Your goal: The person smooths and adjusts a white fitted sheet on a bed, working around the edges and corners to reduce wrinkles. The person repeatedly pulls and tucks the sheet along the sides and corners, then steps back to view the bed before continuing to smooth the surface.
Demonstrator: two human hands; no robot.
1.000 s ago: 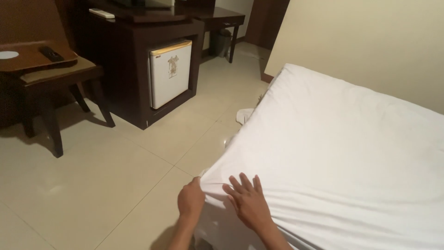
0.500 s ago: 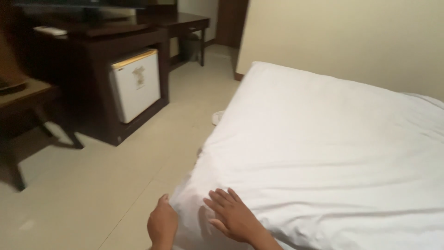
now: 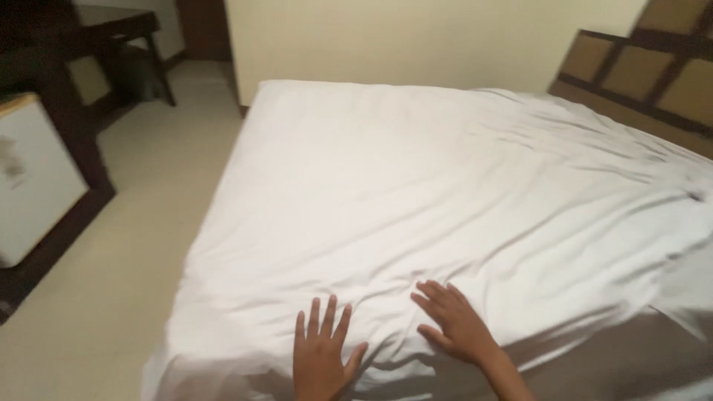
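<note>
The left hand lies flat on the white bed sheet, palm down, with the fingers spread apart and the thumb out to the side. The right hand also lies flat just beside it, fingers open and pointing toward the far side of the bed. Neither hand pinches or grips any cloth; both only press on the surface, near the edge of the mattress closest to the person.

The sheet covers almost the whole mattress. Around the hands it shows small folds, and longer wrinkles run across the right part toward the wooden headboard. At the near right corner the sheet ends and a darker brown surface shows, perhaps the bare mattress or a shadow; I cannot tell which.

I judge the sheet to be thin, light and very soft. It has no stiffness, so it will follow the hand and gather into folds easily, and it probably slides a little over the mattress below. It is not fragile. A good place to take hold seems to be the free edge or a corner, pinched between thumb and fingers; flat palms suit only for smoothing it.

On the left stand the pale tiled floor, a small white fridge in a dark wooden cabinet, and a dark desk further back.
</note>
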